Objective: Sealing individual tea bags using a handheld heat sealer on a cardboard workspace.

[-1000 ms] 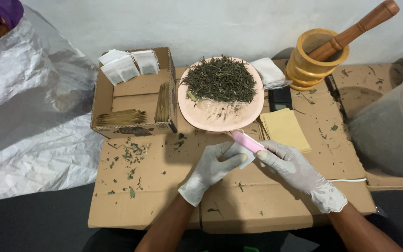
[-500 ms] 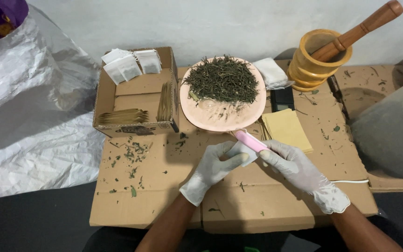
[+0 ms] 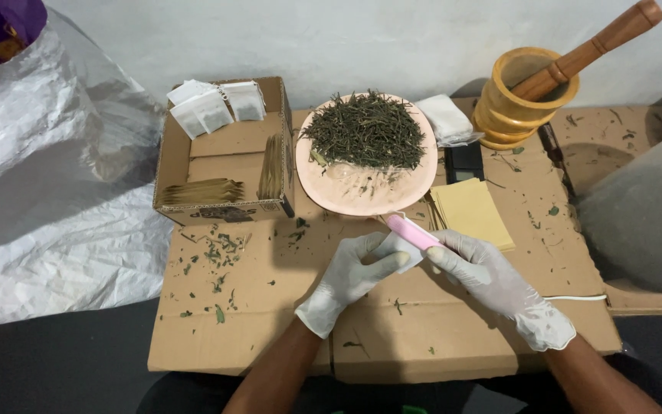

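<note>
Both my hands wear white gloves and meet over the flattened cardboard sheet (image 3: 270, 322). My right hand (image 3: 492, 280) grips a pink stick-like tool (image 3: 411, 231) that points up-left toward the pink plate (image 3: 362, 195) heaped with dried green leaves (image 3: 365, 130). My left hand (image 3: 350, 276) pinches a small white sachet (image 3: 396, 249) right beneath the pink tool's tip.
An open cardboard box (image 3: 224, 153) with white sachets and tan packets stands left of the plate. A stack of yellow envelopes (image 3: 473, 211), a black device (image 3: 465, 161), folded white cloth (image 3: 446, 119), a yellow mortar with wooden pestle (image 3: 526, 96), crumpled silver foil (image 3: 47, 176) and a grey bag (image 3: 649, 215) surround.
Both hands stay together in front of the plate with the pink tool and sachet; they show only a slight shift.
</note>
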